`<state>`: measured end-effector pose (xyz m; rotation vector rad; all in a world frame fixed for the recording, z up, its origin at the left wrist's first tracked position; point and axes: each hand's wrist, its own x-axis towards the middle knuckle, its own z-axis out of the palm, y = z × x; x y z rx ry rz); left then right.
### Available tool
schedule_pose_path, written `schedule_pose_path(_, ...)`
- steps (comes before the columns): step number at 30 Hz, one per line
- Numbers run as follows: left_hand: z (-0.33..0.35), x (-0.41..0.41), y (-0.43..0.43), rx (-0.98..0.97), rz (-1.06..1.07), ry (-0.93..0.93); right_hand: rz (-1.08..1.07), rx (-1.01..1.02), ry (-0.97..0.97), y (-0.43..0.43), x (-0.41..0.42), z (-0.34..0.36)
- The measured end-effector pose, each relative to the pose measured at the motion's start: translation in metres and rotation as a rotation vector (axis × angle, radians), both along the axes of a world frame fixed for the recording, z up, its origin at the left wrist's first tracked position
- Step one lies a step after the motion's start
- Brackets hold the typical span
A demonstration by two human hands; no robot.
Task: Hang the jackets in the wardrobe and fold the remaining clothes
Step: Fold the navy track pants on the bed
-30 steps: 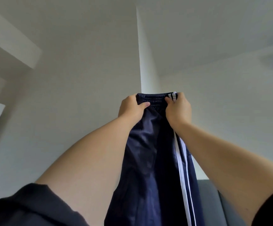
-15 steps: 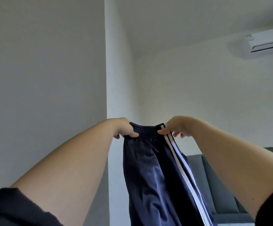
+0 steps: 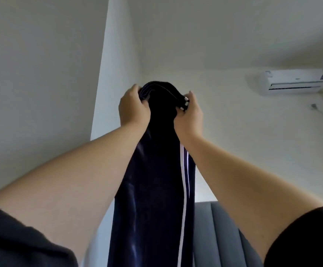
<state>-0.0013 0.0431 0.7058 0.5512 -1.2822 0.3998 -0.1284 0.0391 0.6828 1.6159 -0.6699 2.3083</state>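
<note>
Raised higher than half a second ago, the waistband now bunches into a hump as both hands draw closer together. Navy trousers [image 3: 153,189] with white side stripes hang straight down between the forearms. Left hand [image 3: 133,108] and right hand [image 3: 189,114] each pinch an end of the waistband, fingers curled round it. Folding well probably means keeping the legs aligned before lowering. An air conditioner [image 3: 293,81] sits on the wall; a grey headboard [image 3: 224,237] stands below.

Trousers held up at frame centre, between two raised hands.
Navy satin track trousers with white side stripes [image 3: 153,180] hang mid-frame, left hand [image 3: 133,106] and right hand [image 3: 189,114] gripping their top; white wall-mounted air conditioner [image 3: 293,81] upper right, grey padded headboard [image 3: 218,234] lower right.
</note>
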Motion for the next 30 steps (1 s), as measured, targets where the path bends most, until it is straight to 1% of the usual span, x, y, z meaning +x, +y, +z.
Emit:
schedule_pose_path(1,0.01,-0.001,0.011,-0.059,-0.008,-0.024,-0.038,-0.027,0.03,0.01,-0.003,0.008)
schedule_pose_path(2,0.013,0.0,0.018,-0.074,-0.009,-0.056,-0.081,-0.023,0.059,0.016,-0.006,0.009)
schedule_pose_path(4,-0.005,0.006,0.019,0.003,0.001,-0.122,-0.129,0.043,0.09,0.017,-0.014,-0.008)
schedule_pose_path(6,-0.044,0.013,0.013,0.129,0.0,-0.178,-0.158,0.137,0.091,0.012,-0.019,-0.047)
schedule_pose_path(9,-0.134,0.021,0.009,0.372,-0.009,-0.223,-0.171,0.359,0.126,0.01,-0.022,-0.136)
schedule_pose_path(13,-0.284,0.022,0.025,0.715,-0.035,-0.239,-0.144,0.652,0.159,0.029,-0.021,-0.286)
schedule_pose_path(16,-0.387,0.021,0.049,0.901,-0.055,-0.248,-0.117,0.845,0.129,0.049,-0.024,-0.386)
schedule_pose_path(18,-0.447,0.025,0.066,1.016,-0.073,-0.285,-0.093,0.97,0.161,0.063,-0.03,-0.44)
schedule_pose_path(20,-0.5,0.032,0.082,1.161,-0.077,-0.359,-0.051,1.105,0.259,0.077,-0.038,-0.489)
schedule_pose_path(23,-0.571,0.045,0.104,1.415,-0.055,-0.467,0.103,1.356,0.475,0.099,-0.053,-0.553)
schedule_pose_path(25,-0.617,0.05,0.112,1.605,-0.165,-0.487,0.228,1.525,0.595,0.11,-0.059,-0.59)
schedule_pose_path(27,-0.661,0.055,0.115,1.761,-0.308,-0.464,0.3,1.672,0.717,0.117,-0.061,-0.623)
schedule_pose_path(30,-0.715,0.056,0.117,1.93,-0.476,-0.284,0.498,1.829,0.795,0.125,-0.059,-0.663)
